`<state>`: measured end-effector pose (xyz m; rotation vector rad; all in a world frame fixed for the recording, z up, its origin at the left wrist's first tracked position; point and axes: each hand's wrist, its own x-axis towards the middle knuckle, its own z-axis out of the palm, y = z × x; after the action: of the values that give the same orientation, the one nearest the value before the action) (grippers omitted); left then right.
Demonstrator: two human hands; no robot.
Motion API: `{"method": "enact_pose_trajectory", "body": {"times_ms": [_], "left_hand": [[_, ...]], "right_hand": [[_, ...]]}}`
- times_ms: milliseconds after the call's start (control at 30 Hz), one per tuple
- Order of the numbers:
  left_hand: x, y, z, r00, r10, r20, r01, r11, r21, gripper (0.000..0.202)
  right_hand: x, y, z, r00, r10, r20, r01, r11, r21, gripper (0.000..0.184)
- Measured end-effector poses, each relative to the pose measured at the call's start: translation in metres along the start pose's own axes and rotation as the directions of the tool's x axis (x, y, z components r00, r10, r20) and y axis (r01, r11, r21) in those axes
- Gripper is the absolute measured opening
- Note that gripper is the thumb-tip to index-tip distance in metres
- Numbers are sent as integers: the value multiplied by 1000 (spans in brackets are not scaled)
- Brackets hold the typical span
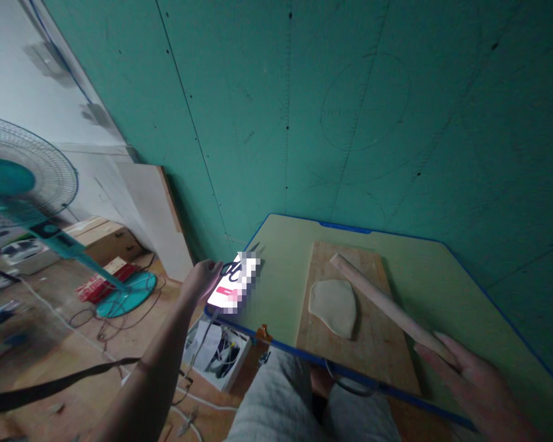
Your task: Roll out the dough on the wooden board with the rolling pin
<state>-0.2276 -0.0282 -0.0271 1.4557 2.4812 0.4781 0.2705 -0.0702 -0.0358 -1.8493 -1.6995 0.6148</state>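
My right hand (470, 374) is wrapped round the near end of a wooden rolling pin (391, 310), which slants across a wooden cutting board (327, 261). On the board, left of the pin, lies a flattened piece of dough (334, 307) with an uneven outline. My left hand (207, 279) is at the table's left edge, its fingers curled at the dark handles of a pair of scissors (233, 269). The blades point away, over the table. Below the scissors is a lit phone (221, 298), partly blurred out; my left fingertips are hard to make out.
The pale green table (286, 245) with a blue rim stands against a green wall (258, 123). An orange clip (263, 333) sits on its near edge. Below are a white box (230, 377) of small items and cables. A teal fan (126, 294) and boxes stand left.
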Motion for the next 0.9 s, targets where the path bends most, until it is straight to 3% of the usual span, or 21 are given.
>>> {"method": "enact_pose_trajectory", "body": {"times_ms": [367, 433, 533, 567, 633, 700, 733, 767, 833, 900], "left_hand": [[-1, -9, -1, 997, 45, 70, -45, 999, -8, 41], [-5, -9, -7, 999, 37, 19, -37, 999, 0, 39], [-22, 10, -15, 982, 57, -179, -63, 998, -31, 33], [-31, 23, -16, 965, 98, -244, -116, 991, -60, 32], [-52, 55, -10, 900, 304, -312, -347, 934, -91, 32], [-73, 89, 4, 760, 559, -331, -604, 796, -44, 31], [-81, 103, 12, 682, 663, -308, -698, 716, -4, 30], [-86, 116, 20, 632, 721, -283, -746, 665, 30, 29], [-90, 131, 34, 612, 746, -262, -759, 647, 68, 30], [-89, 137, 43, 626, 740, -246, -750, 658, 73, 30]], "right_hand": [[1, -4, 4, 992, -98, 74, 95, 995, 37, 41], [1, -4, 3, 993, -100, 62, 98, 995, 29, 40], [-1, -10, 2, 988, -132, 83, 131, 991, 16, 39], [-2, -14, 2, 984, -152, 96, 152, 988, 10, 38], [-2, -24, 3, 972, -203, 117, 205, 979, -6, 37], [1, -32, 6, 956, -260, 138, 265, 964, -21, 36], [3, -34, 7, 947, -286, 145, 294, 955, -33, 36], [5, -36, 8, 942, -302, 145, 312, 948, -56, 35], [8, -36, 8, 934, -329, 141, 345, 932, -112, 32], [10, -34, 6, 920, -366, 139, 386, 907, -169, 30]]}}
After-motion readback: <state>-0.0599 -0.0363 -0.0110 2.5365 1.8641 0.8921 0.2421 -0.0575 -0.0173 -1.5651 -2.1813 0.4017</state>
